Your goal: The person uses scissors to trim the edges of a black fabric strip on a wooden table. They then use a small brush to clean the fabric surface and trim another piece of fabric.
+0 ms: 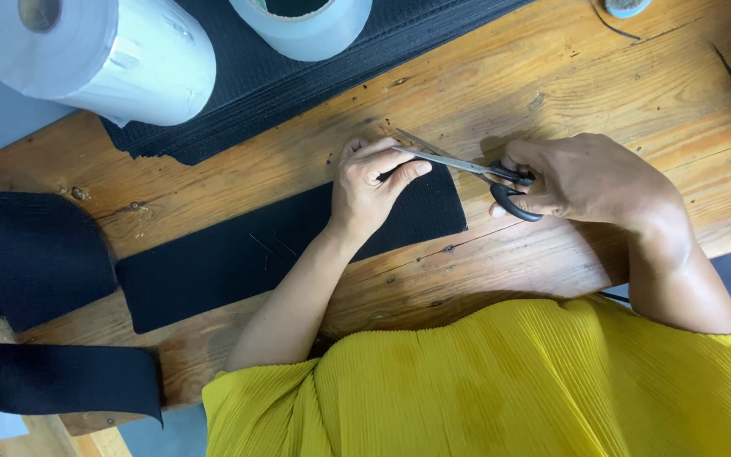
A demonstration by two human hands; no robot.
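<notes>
White roll (pixel 99 55), tape roll (pixel 306 25), stacked black fabric (pixel 298 80) on wooden table (pixel 568 76).

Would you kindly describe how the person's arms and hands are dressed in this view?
Both the left hand and right hand are bare, with no gloves, rings or watch visible. The forearms are uncovered; a pleated yellow garment with short sleeves begins near the elbows.
</notes>
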